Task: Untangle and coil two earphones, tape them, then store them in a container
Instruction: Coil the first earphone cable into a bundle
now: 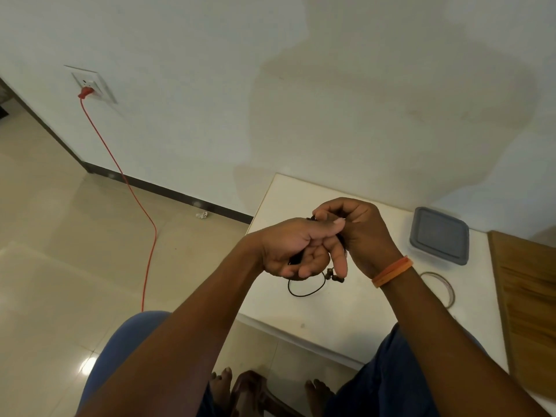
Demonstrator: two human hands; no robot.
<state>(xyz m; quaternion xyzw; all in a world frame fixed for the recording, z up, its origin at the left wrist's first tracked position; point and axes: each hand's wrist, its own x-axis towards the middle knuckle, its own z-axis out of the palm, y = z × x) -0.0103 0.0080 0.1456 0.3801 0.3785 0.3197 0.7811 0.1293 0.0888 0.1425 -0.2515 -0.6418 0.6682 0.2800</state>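
The left hand [293,251] has its fingers curled around a black earphone cable [307,291], with dark cord showing between the palm and the bent fingers, and its thumb reaches across to the right hand [358,233]. The right hand's fingers are bent inward too, pinching the same cable near its upper end, where a bit of black shows just above the left thumb – the two hands touch one another above the white table [331,311]. Below them a loop of cable hangs down and lies on the tabletop, and small dark earbuds [332,273] dangle just beneath the right hand's lowest finger. Whether a second earphone is mixed into the bundle cannot be told. An orange band [392,270] sits on the right wrist. To the right on the table stands a clear container with a grey lid [439,234], closed, and nearer the person, beside the right forearm, lies a roll of clear tape [442,285] – partly hidden by the arm. A wooden board [529,311] lies at the table's right edge. On the left a red cord [141,212] runs from a wall socket [90,85] down across the tiled floor [45,236], and bare feet [222,383] show at the bottom between the knees
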